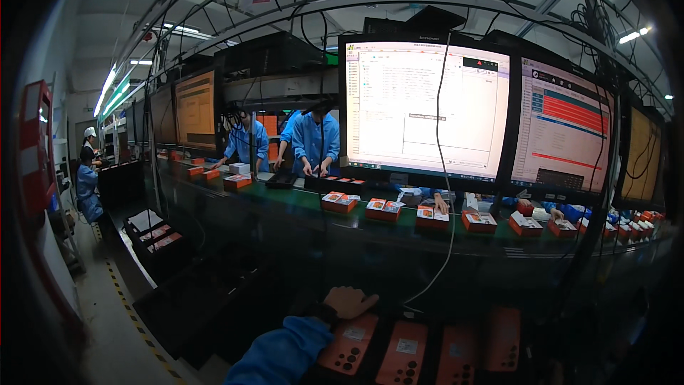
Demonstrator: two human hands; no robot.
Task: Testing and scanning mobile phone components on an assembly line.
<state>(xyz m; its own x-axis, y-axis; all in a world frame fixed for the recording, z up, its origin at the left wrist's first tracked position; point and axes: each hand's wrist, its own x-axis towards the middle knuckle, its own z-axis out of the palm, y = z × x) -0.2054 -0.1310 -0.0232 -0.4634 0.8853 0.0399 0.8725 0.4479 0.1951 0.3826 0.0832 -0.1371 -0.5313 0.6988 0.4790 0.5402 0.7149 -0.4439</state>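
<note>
My left hand (349, 301), in a blue sleeve with a dark band at the wrist, lies at the far end of a row of orange-red smartphones (407, 348). Its knuckles face up and one digit stretches to the right. The other fingers bend out of sight, so their grip is hidden. Several phones lie back side up in what looks like a dark tray, camera lenses toward me, with white labels on some backs. The leftmost phone (350, 342) is right by my wrist. I do not see my right hand; the lower right is very dark.
Behind the phones, a green conveyor (285, 203) carries open orange boxes (385, 209). Monitors (427, 107) hang above it, and a white cable (450, 242) dangles in front. Co-workers in blue (315, 139) work across the belt. At left are a dark tray (153, 232) and a taped walkway (132, 306).
</note>
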